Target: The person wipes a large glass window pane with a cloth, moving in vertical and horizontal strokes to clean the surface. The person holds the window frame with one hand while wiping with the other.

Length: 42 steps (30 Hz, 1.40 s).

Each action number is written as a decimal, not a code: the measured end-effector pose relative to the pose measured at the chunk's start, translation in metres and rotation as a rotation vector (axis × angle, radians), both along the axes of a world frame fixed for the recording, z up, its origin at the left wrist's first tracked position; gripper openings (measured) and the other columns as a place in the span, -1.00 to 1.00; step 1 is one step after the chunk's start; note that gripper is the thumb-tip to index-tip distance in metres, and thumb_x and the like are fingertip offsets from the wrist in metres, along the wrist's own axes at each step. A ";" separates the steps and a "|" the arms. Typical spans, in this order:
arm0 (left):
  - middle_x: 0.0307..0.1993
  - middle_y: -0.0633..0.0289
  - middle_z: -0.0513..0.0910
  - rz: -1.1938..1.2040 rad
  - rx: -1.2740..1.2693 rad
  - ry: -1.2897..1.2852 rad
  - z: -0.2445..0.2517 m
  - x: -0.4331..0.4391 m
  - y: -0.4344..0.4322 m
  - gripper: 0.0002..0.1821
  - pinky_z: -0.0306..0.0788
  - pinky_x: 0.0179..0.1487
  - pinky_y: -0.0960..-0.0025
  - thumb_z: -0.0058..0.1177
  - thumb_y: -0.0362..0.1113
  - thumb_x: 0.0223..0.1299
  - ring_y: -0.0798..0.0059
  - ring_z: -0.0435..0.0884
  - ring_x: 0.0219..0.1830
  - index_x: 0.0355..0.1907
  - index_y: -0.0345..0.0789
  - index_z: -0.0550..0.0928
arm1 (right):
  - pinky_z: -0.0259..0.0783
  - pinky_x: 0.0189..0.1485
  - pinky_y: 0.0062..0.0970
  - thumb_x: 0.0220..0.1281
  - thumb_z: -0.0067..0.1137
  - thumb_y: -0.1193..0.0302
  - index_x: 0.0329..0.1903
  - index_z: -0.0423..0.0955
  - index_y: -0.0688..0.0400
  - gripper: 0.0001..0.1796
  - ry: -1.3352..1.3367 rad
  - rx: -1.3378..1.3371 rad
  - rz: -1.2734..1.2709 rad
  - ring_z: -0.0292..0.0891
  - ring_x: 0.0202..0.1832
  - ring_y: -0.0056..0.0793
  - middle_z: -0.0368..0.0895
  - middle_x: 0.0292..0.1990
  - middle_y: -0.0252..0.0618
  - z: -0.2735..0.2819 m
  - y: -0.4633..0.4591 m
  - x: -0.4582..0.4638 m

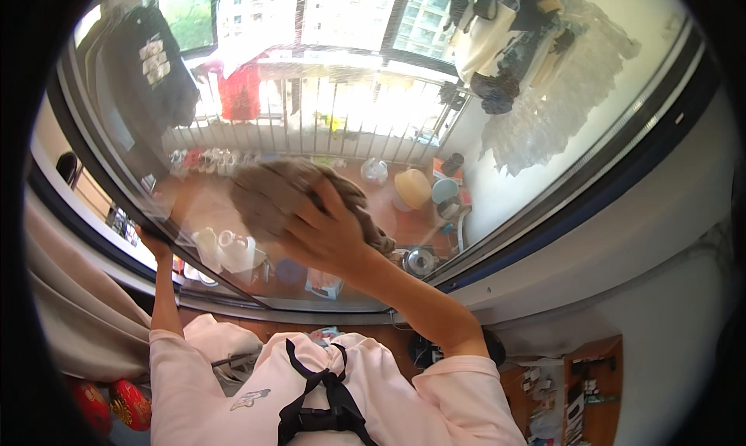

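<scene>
My right hand [326, 230] presses a bunched brown cloth [274, 198] flat against a large glass door pane [373, 125]. Its fingers are spread over the cloth, and part of the cloth hangs out below my wrist. At the left, my left hand [154, 245] grips the dark edge frame [198, 265] of the same glass door; some of its fingers are hidden behind the frame. Faint streaks show across the upper part of the glass.
Behind the glass lies a balcony with railings [361, 134], hanging clothes [501, 38], a row of shoes [215, 160] and a metal pot [419, 261]. A beige curtain [81, 306] hangs at my left. A wooden shelf [606, 382] stands at the lower right.
</scene>
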<state>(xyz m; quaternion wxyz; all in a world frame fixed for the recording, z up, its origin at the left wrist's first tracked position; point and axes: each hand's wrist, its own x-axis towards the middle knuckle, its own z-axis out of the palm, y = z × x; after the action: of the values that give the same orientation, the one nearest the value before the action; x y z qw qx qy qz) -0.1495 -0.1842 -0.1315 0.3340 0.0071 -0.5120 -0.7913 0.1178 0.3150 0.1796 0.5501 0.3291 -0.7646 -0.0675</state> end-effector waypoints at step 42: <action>0.09 0.12 0.45 0.153 -0.044 -0.145 0.041 0.004 -0.003 -0.42 0.33 0.34 0.14 -0.37 0.17 0.57 0.22 0.47 0.15 0.08 -0.36 0.44 | 0.22 0.33 0.11 0.57 -0.01 0.30 0.10 0.61 0.29 -0.65 0.139 -0.730 -0.529 0.43 0.17 0.20 0.59 0.11 0.23 0.109 0.291 0.118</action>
<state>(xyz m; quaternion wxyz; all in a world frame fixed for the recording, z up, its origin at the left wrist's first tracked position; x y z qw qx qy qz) -0.1452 -0.1876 -0.0904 0.3556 0.0962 -0.5500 -0.7495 0.2359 0.6062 0.2887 0.6441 -0.0982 -0.7572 0.0465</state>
